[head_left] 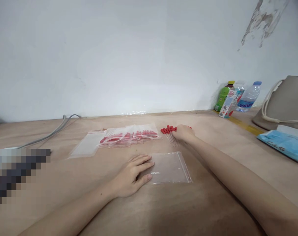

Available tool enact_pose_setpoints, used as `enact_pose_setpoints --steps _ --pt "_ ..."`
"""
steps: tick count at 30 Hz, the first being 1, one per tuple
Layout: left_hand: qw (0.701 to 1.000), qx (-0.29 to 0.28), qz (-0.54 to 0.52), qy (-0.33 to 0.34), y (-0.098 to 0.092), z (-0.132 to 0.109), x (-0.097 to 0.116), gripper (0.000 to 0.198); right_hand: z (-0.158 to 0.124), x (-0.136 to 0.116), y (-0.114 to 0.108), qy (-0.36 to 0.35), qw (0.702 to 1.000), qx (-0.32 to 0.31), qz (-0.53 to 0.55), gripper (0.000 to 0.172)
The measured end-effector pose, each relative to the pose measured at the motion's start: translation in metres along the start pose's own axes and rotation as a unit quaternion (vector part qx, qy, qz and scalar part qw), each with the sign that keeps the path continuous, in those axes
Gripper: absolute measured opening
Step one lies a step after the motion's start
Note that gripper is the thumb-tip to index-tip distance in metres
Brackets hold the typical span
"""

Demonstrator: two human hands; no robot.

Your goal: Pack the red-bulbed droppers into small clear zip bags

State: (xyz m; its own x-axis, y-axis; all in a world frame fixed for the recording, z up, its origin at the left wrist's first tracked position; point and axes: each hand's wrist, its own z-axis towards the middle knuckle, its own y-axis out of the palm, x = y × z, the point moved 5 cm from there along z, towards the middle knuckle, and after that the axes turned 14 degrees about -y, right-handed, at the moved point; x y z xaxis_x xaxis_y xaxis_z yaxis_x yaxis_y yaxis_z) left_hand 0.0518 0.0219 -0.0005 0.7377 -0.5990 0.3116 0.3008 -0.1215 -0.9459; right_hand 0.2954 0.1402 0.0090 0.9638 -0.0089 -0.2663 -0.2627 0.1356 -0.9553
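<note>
My left hand [134, 175] rests on the table, fingers spread, with its fingertips over the left edge of a clear zip bag [170, 167] that lies flat. Farther forward, my right hand [184, 133] is closed over a row of red-bulbed droppers [165, 130] with thin clear stems. Its fingers curl around some of them; how many are in the grip is hidden. Left of that row, several clear bags with red-bulbed droppers inside [129, 136] overlap in a pile. A flat, pale clear bag [87, 144] sticks out from the pile's left end.
Against the wall at right stand a green bottle [222, 96], a bottle with a printed label [230, 103] and a blue-capped water bottle [249, 96]. A grey bag [284, 101] and a blue tissue pack [283, 142] are nearer. A grey cable [50, 133] runs along the left.
</note>
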Motion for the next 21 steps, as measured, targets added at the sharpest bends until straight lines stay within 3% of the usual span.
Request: enact_pose_setpoints --steps 6,9,11,13,16,18,21 --pt "1.000 -0.007 0.010 0.001 0.000 -0.001 0.003 0.039 -0.004 -0.001 -0.015 -0.030 0.999 0.008 0.034 0.023" --pt "1.000 -0.006 0.017 0.005 0.001 -0.001 0.002 0.042 -0.020 0.005 -0.026 -0.081 0.989 0.053 0.109 0.028" --pt "1.000 -0.005 0.018 0.003 0.001 0.000 0.002 0.042 -0.037 0.012 -0.027 -0.120 0.957 0.100 0.244 0.028" --pt "1.000 -0.007 0.018 0.004 0.000 0.000 0.003 0.041 -0.056 0.023 -0.021 -0.130 0.898 0.136 0.398 0.029" --pt "1.000 -0.008 0.017 0.010 0.000 0.000 0.004 0.041 -0.083 0.037 -0.007 -0.095 0.823 0.176 0.532 0.054" --pt "1.000 -0.003 0.014 0.015 -0.001 0.000 0.004 0.042 -0.094 0.041 0.001 -0.060 0.796 0.185 0.573 0.069" --pt "1.000 0.000 0.014 0.015 0.000 0.000 0.003 0.044 -0.101 0.040 0.006 -0.022 0.775 0.200 0.599 0.075"
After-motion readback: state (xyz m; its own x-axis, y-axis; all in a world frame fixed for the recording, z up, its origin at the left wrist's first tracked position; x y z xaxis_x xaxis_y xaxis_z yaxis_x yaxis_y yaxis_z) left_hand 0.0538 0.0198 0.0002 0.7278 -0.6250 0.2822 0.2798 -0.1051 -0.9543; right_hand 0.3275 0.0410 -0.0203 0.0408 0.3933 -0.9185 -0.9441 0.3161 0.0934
